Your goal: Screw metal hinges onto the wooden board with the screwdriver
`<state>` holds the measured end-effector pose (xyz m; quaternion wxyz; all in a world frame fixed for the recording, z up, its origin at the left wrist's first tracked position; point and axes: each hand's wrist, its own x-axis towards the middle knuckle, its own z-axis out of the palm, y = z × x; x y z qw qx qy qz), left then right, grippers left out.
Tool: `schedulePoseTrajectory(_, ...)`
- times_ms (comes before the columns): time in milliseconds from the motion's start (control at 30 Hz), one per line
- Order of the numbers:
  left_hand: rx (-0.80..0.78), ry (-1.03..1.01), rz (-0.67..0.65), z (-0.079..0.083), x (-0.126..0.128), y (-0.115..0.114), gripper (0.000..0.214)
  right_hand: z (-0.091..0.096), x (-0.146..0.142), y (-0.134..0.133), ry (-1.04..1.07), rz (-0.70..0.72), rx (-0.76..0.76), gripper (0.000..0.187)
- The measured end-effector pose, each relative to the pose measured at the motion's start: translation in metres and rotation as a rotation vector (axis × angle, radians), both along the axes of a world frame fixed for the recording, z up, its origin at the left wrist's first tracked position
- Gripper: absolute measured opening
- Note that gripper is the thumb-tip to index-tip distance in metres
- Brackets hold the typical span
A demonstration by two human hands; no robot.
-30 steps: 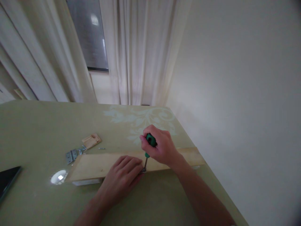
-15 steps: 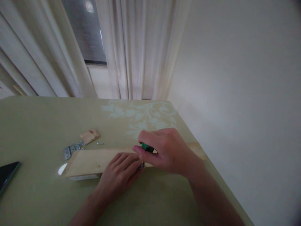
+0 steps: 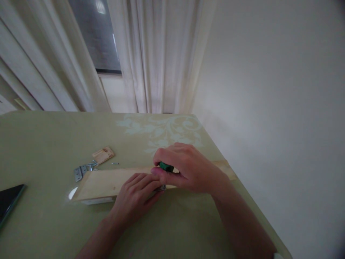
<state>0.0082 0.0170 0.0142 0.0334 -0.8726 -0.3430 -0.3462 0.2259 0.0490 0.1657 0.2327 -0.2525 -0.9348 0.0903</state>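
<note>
A long pale wooden board (image 3: 102,181) lies across the table, raised a little off it at the left end. My left hand (image 3: 136,192) rests on its near edge, fingers together on top and thumb below, pinching a small metal hinge (image 3: 162,187) against the wood. Most of that hinge is covered by the fingers. Just above it, my right hand (image 3: 185,167) is closed round a screwdriver with a green handle (image 3: 166,166). The shaft and tip are hidden behind the hands. My right thumb is close to the left fingertips.
Beyond the board's left end lie another metal hinge (image 3: 78,173), several screws (image 3: 92,164) and a small wooden piece (image 3: 103,155). One loose screw (image 3: 115,163) is apart from them. A dark flat device (image 3: 10,199) sits at the left. A wall (image 3: 283,126) flanks the table's right edge.
My right hand has shifted slightly left and up, its wrist turned a little, with the green handle in it. My left hand stays on the hinge and board.
</note>
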Motion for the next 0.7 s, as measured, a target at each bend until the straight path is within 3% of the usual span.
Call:
schedulePoseTrajectory(167, -0.007, 0.020, -0.009, 0.000, -0.001, 0.000, 0.011, -0.008, -0.016, -0.014, 0.046, -0.459, 0.296, 0.030)
schedulePoseTrajectory(233, 0.013, 0.017, -0.010, 0.001, -0.001, -0.001, 0.012, -0.008, -0.021, -0.022, 0.017, -0.539, 0.355, 0.033)
schedulePoseTrajectory(300, 0.032, 0.012, -0.009, 0.001, 0.000, -0.001, 0.014, -0.004, -0.019, -0.026, -0.041, -0.502, 0.300, 0.033)
schedulePoseTrajectory(467, -0.001, 0.029, -0.010, 0.000, 0.000, 0.000, 0.013, 0.013, 0.004, -0.024, -0.029, -0.190, -0.095, 0.027)
schedulePoseTrajectory(533, -0.019, 0.033, -0.016, -0.001, 0.000, 0.001, 0.013, 0.016, 0.010, -0.022, -0.015, -0.129, -0.185, 0.021)
schedulePoseTrajectory(700, -0.017, 0.038, -0.015, -0.001, 0.000, 0.001, 0.013, 0.008, -0.002, -0.024, -0.076, -0.299, -0.048, 0.013)
